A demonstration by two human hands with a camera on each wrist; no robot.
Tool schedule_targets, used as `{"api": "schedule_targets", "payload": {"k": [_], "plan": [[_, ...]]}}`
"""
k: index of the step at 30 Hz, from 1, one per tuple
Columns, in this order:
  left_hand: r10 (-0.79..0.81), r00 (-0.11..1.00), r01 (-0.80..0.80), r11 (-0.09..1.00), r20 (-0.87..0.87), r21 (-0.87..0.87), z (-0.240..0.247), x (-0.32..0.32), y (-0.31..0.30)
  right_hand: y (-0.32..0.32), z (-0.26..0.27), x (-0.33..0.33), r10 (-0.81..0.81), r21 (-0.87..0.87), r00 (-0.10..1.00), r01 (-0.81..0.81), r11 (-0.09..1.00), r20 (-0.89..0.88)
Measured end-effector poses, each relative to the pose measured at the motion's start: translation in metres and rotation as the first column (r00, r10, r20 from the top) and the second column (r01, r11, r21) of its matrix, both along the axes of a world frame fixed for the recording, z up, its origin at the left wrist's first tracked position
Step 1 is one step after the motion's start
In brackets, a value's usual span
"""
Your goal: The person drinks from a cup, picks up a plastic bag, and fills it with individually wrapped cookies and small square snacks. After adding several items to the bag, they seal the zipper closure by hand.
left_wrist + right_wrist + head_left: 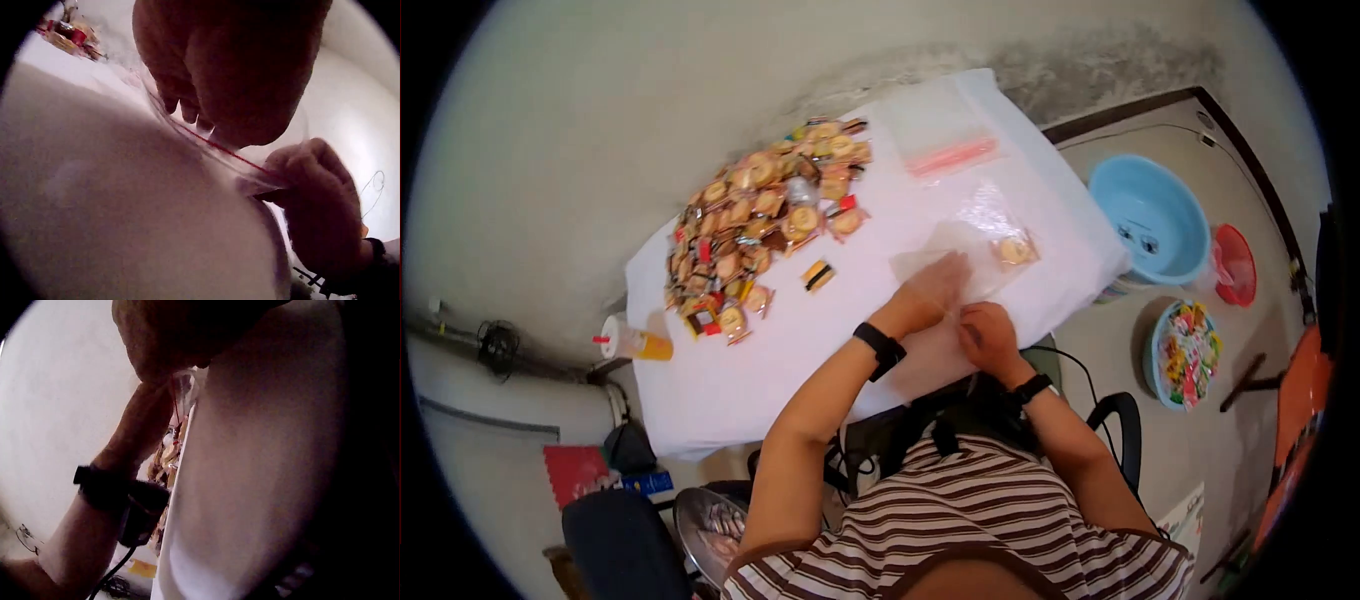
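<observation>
A clear plastic bag [985,210] lies towards the right of the white-covered table, with a wrapped biscuit [1013,250] in or under it; I cannot tell which. My left hand [935,290] reaches over the bag's near end. In the left wrist view, the fingers of my left hand [225,69] extend past the bag's red-lined mouth [219,147]. My right hand [319,200] pinches the corner of that mouth between thumb and fingers. From the right wrist, my right hand [181,337] is dark and its fingertips are hidden.
Many wrapped biscuits [740,220] are heaped at the table's left, with a single dark-banded packet [818,275] nearby. Flat bags with red strips [950,157] lie at the back. A drink cup [635,341] stands at the left edge; blue basins [1150,215] are on the right.
</observation>
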State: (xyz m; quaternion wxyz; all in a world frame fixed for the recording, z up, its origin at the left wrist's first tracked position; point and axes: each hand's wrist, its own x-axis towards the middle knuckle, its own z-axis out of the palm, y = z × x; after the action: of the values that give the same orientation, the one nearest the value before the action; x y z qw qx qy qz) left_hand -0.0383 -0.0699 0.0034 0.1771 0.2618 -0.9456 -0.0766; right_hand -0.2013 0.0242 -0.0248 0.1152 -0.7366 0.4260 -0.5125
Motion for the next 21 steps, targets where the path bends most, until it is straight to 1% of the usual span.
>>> {"api": "schedule_targets", "payload": {"k": [2, 3, 4, 5, 6, 8, 9, 10, 12, 13, 14, 15, 17, 18, 19, 20, 21], "plan": [[0.008, 0.99, -0.021, 0.996, 0.142, 0.086, 0.008, 0.024, 0.016, -0.002, 0.003, 0.0, 0.034, 0.028, 0.999, -0.035, 0.999, 0.018], [0.017, 0.962, -0.095, 0.957, 0.272, 0.273, 0.022, 0.036, 0.024, -0.003, 0.001, 0.001, 0.015, 0.025, 1.0, -0.016, 1.0, 0.018], [0.023, 0.96, -0.101, 0.957, 0.278, 0.27, 0.024, 0.05, 0.03, -0.004, 0.0, 0.002, -0.009, 0.021, 1.0, 0.008, 1.0, 0.018], [0.178, 0.98, -0.197, 0.94, 0.091, 0.278, 0.025, 0.064, 0.037, -0.005, -0.001, 0.004, -0.022, 0.042, 0.999, 0.021, 0.999, 0.034], [0.325, 0.94, -0.282, 0.91, -0.1, 0.303, 0.027, 0.075, 0.04, -0.006, 0.0, 0.006, -0.024, 0.041, 0.999, 0.022, 0.999, 0.04], [0.517, 0.823, -0.472, 0.853, -0.234, 0.225, 0.016, 0.092, 0.021, -0.006, 0.001, 0.007, -0.021, 0.047, 0.997, 0.018, 0.999, 0.071], [0.6, 0.766, -0.582, 0.8, -0.232, 0.145, 0.017, 0.096, 0.01, -0.007, 0.0, 0.009, -0.023, 0.048, 0.997, 0.02, 0.999, 0.073], [0.597, 0.768, -0.579, 0.802, -0.231, 0.145, 0.014, 0.1, -0.002, -0.008, 0.0, 0.009, -0.033, 0.049, 0.997, 0.03, 0.998, 0.067], [0.714, 0.673, -0.714, 0.695, -0.19, 0.081, 0.007, 0.103, -0.027, -0.01, -0.001, 0.01, -0.056, 0.045, 0.997, 0.054, 0.998, 0.059], [0.706, 0.681, -0.706, 0.703, -0.194, 0.082, 0.004, 0.104, -0.038, -0.011, -0.002, 0.011, -0.061, 0.062, 0.994, 0.055, 0.997, 0.095], [0.746, 0.645, -0.741, 0.664, -0.165, 0.102, 0.001, 0.104, -0.047, -0.011, -0.003, 0.011, -0.067, 0.079, 0.989, 0.057, 0.995, 0.13], [0.782, 0.608, -0.774, 0.622, -0.135, 0.12, -0.002, 0.104, -0.057, -0.011, -0.003, 0.01, -0.078, 0.077, 0.989, 0.069, 0.995, 0.127], [0.778, 0.615, -0.772, 0.628, -0.129, 0.101, -0.01, 0.109, -0.073, -0.011, -0.002, 0.01, -0.071, 0.092, 0.991, 0.061, 0.994, 0.112], [0.78, 0.614, -0.778, 0.624, -0.119, 0.08, -0.005, 0.109, -0.075, -0.012, -0.001, 0.01, -0.077, 0.093, 0.991, 0.067, 0.993, 0.11], [0.765, 0.637, -0.767, 0.642, -0.099, 0.025, -0.001, 0.109, -0.075, -0.012, -0.001, 0.01, -0.076, 0.09, 0.992, 0.067, 0.994, 0.1], [0.764, 0.638, -0.766, 0.643, -0.097, 0.026, 0.004, 0.111, -0.076, -0.012, 0.0, 0.011, -0.073, 0.088, 0.993, 0.065, 0.994, 0.09], [0.724, 0.688, -0.723, 0.69, -0.056, 0.028, 0.011, 0.112, -0.075, -0.011, 0.0, 0.011, -0.072, 0.092, 0.993, 0.064, 0.994, 0.09]]}}
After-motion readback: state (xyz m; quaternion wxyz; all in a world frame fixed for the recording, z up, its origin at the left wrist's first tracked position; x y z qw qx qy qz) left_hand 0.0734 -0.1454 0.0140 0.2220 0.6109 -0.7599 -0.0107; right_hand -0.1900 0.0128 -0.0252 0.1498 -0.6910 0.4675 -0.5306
